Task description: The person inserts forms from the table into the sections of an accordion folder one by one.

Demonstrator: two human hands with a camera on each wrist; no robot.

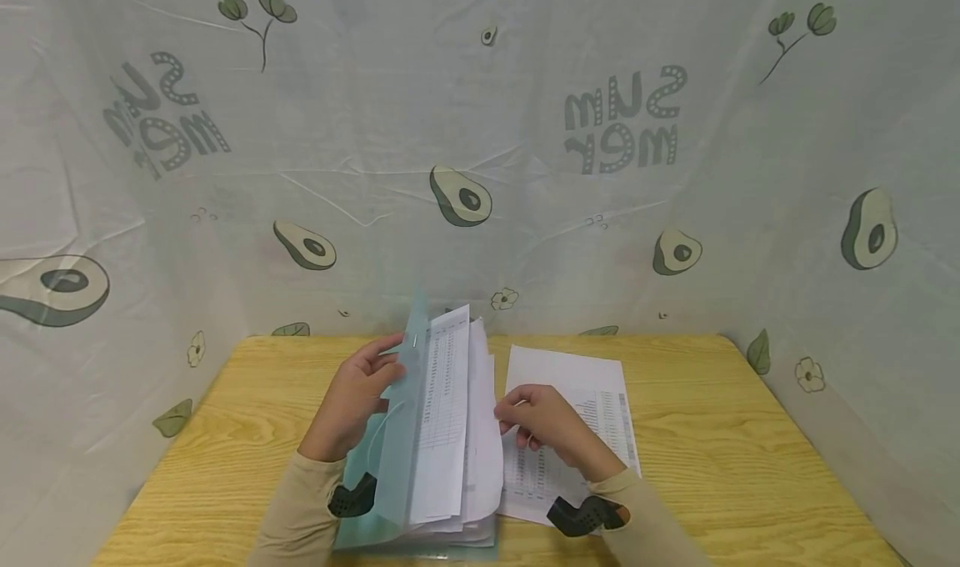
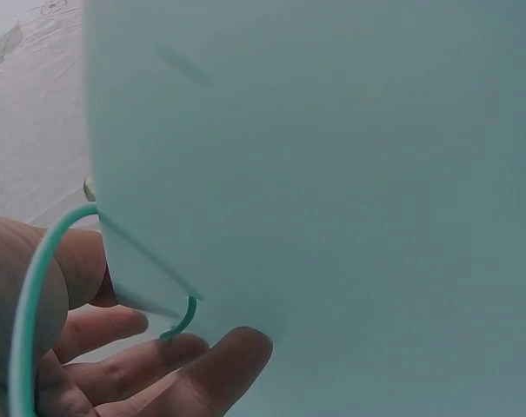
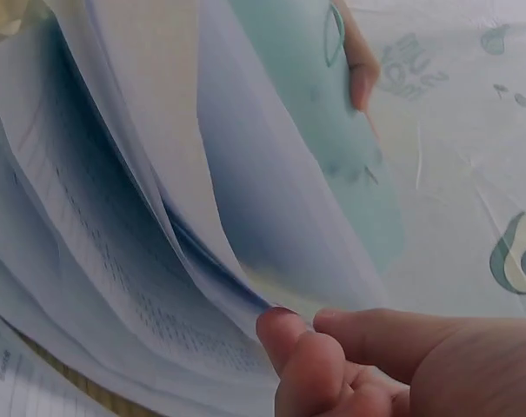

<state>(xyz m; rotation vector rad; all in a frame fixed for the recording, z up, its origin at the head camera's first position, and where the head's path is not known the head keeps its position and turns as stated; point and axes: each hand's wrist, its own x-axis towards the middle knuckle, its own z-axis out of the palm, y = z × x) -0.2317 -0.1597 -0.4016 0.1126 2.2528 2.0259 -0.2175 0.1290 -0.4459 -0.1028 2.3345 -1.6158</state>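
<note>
A translucent teal document folder (image 1: 397,459) lies on the table with its cover raised nearly upright. My left hand (image 1: 348,404) grips the cover's outer edge between thumb and fingers. A thin green elastic cord (image 2: 32,295) loops from the cover past that hand. Inside the folder is a stack of printed papers (image 1: 444,408), the upper sheets lifted and leaning. At the stack's right edge my right hand (image 1: 543,425) pinches sheets (image 1: 483,467) between thumb and forefinger. The right wrist view shows the papers (image 3: 149,287) fanned apart and curved toward the fingertips.
A loose printed sheet (image 1: 562,363) lies right of the folder, partly under the right hand and forearm. The wooden table (image 1: 697,434) is enclosed by a pale curtain (image 1: 525,250) with avocado prints. Both wrists carry black bands (image 1: 581,515).
</note>
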